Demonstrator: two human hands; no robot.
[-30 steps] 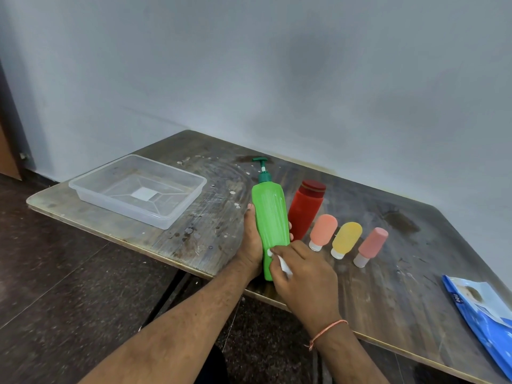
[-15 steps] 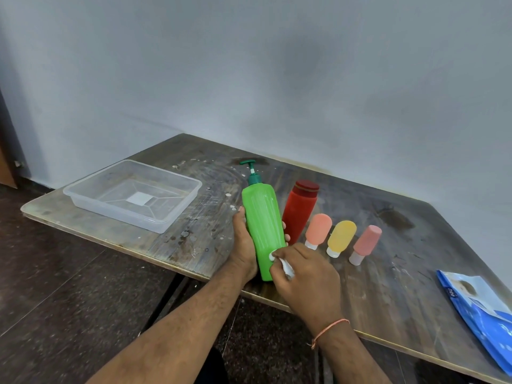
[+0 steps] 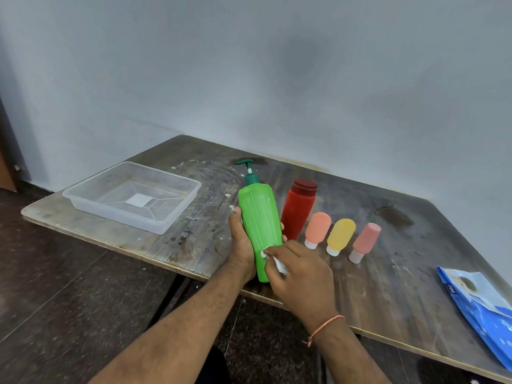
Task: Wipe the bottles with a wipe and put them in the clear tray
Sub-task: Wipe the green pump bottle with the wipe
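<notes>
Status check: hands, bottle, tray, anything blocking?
Left hand grips green pump bottle; right hand pinches wipe against it. Clear tray holds no bottles. Path to tray looks unobstructed.

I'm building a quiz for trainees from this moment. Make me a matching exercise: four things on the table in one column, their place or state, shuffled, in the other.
Things:
1. green pump bottle
2. clear tray
3. red bottle
4. blue packet

Places or states:
A. at the table's right edge
B. nothing in it, on the table's left side
C. gripped by the left hand, wiped by the right hand
D. lying beside three small tubes

Pairs: 1-C, 2-B, 3-D, 4-A
</notes>
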